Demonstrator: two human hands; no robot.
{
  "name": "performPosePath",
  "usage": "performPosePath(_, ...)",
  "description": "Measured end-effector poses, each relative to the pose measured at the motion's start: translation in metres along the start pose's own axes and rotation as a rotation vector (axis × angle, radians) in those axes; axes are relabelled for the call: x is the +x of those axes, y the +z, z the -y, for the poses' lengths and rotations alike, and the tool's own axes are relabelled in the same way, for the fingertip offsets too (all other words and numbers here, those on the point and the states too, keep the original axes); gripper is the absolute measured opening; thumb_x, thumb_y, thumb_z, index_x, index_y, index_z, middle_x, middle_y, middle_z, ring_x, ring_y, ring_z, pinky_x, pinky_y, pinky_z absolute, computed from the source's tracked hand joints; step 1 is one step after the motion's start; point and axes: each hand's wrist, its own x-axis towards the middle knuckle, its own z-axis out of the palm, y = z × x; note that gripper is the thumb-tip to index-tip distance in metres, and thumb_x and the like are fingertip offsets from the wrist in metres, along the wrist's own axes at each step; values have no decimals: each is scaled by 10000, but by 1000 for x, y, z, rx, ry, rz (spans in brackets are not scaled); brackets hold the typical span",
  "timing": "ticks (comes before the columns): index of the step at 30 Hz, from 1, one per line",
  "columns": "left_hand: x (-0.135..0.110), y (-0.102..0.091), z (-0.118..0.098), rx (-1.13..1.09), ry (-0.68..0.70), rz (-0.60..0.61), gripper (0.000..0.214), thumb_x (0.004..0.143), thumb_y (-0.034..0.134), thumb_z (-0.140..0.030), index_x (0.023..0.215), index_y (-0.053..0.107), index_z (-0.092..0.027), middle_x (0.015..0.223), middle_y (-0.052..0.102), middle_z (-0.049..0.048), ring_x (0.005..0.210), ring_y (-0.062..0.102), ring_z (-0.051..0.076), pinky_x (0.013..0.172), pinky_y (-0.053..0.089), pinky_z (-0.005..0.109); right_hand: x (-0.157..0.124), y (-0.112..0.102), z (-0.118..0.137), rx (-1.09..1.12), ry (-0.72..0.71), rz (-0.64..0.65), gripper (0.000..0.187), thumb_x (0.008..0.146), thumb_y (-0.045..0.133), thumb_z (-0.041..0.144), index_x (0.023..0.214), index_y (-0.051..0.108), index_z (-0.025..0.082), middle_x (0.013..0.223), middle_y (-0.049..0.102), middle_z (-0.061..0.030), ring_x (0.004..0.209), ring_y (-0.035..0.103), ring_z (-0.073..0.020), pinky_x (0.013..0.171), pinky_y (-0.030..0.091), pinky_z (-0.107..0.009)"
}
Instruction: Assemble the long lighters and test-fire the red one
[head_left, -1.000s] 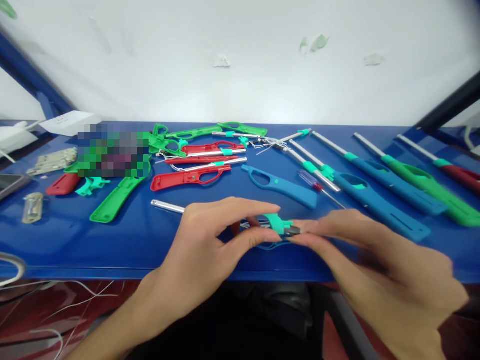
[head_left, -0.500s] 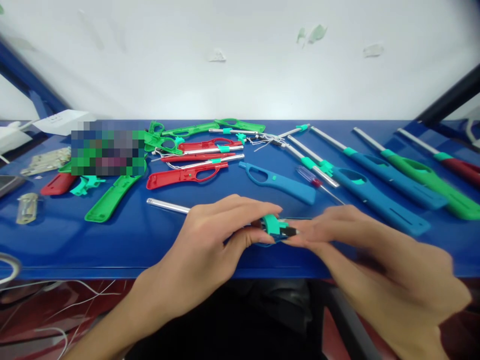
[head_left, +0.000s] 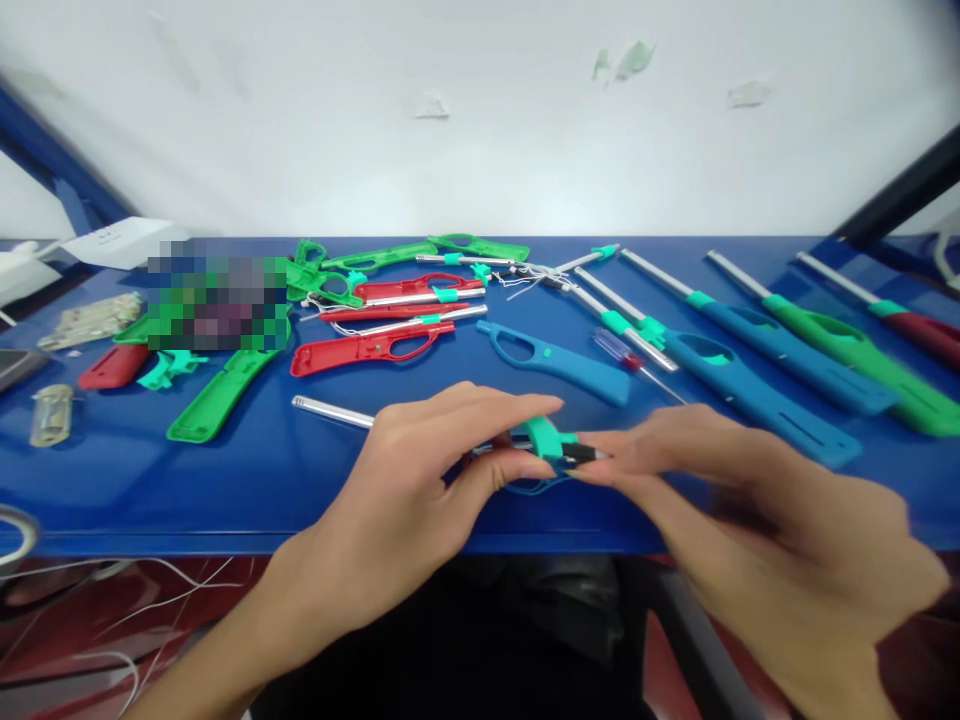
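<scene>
Close to the table's front edge, my left hand [head_left: 420, 480] pinches a teal plastic trigger [head_left: 541, 438] between thumb and fingers. My right hand [head_left: 765, 510] grips a small black cylindrical part [head_left: 581, 453] by its right end, and its left end meets the trigger. Under the fingers shows a bit of a blue handle shell [head_left: 536, 489], mostly hidden. A silver lighter tube [head_left: 330, 409] sticks out to the left behind my left hand; where it joins is covered.
Behind my hands lie a blue handle half [head_left: 559, 365], red handle halves [head_left: 337, 356] and a screwdriver [head_left: 619, 350]. Lighters with blue handles [head_left: 757, 395] and a green handle [head_left: 862, 355] lie right. Green shells [head_left: 225, 395] and a clear fuel tank [head_left: 52, 415] are left.
The trigger has tilted a little between my fingers, and more of the black part shows. My right hand has shifted slightly right. The other parts stay where they were.
</scene>
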Motion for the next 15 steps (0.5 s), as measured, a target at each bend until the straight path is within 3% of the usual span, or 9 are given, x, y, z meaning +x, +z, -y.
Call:
performPosePath(5,-1,4,2,-1,26,-20,290,1077,876,-179,1362,825,-201,1246,905,41,1131,852,188,1016,700,269,-5,-1,0,-164,2,-12,93,1109,804,392,1035,850,426,923,894,87,429,624,-151,488,595,-383)
performPosePath(10,-1,4,3,-12,85,-26,304,1085,840,-111,1374,834,-205,1186,916,44,1029,838,175,910,700,257,-6,-5,-2,-80,37,37,168,1101,787,293,1048,839,443,957,897,76,682,822,-217,552,632,-384)
performPosePath(15,-1,1,5,-64,88,-6,352,1065,835,-55,1362,863,-242,1028,913,14,920,833,168,809,701,250,-3,-14,0,-41,57,122,265,1091,744,227,1066,882,452,980,902,102,749,856,-199,595,677,-315)
